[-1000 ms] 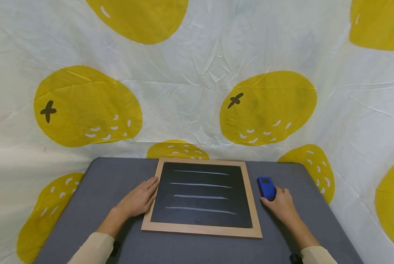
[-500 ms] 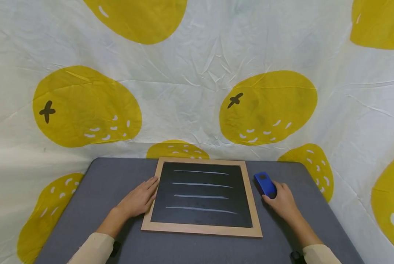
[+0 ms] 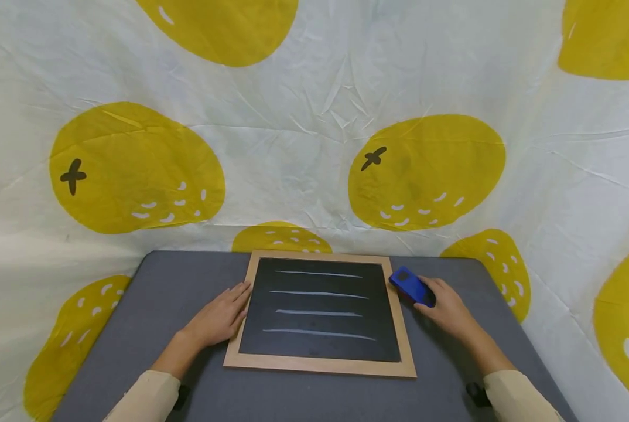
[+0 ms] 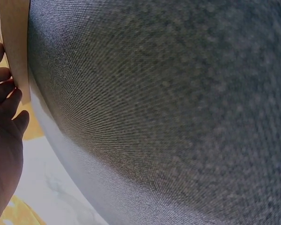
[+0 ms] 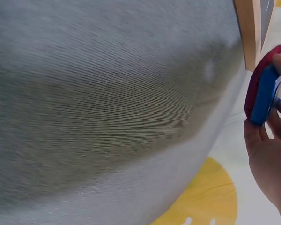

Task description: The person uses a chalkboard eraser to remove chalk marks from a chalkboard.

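Two hands in view, both on grey table (image 3: 151,293). R hand (image 3: 446,308) grips blue eraser (image 3: 412,286): fingers curled round its near end, thumb side toward the board. Eraser sticks out past the fingertips, tilted, far end over the top-right corner of the wooden frame; wrist view shows it clamped btwn thumb and fingers (image 5: 267,140), a red layer along one face. Whether it touches the frame: cannot tell.

L hand (image 3: 216,319) lies flat, palm down, fingers straight and close together, tips touching the left rail of chalkboard (image 3: 320,310). L wrist view confirms fingertips (image 4: 9,101) against the wood edge.

Chalkboard sits btwn the two hands, flat on table. Four white chalk lines run across its black surface, roughly parallel, all beyond L fingertips and left of R fingers.

Backdrop: white cloth w/ yellow fruit print (image 3: 135,170) behind table, creased.
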